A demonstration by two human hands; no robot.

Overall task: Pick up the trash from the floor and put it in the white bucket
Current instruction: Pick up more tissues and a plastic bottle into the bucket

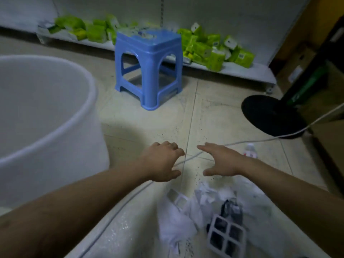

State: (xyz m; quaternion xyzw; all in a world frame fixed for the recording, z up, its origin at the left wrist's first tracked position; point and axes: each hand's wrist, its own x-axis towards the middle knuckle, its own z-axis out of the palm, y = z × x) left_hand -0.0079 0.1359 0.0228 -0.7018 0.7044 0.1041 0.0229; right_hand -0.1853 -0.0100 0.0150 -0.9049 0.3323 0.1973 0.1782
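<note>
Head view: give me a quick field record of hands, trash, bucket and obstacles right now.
left hand: empty, open, above floor
right hand: empty, open, fingers spread
trash pile: on floor, nearer the camera than both hands
white bucket: on the left, open top
white cable: runs under hands
blue stool: ahead
small bottle: right of right hand

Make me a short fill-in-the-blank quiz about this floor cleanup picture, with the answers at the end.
1. The stool standing on the floor is ____ in colour.
2. The white bucket stands on the person's ____ side.
3. The left hand and right hand both hold ____.
4. The packets on the low shelf are mostly ____.

Answers: blue; left; nothing; green
</note>
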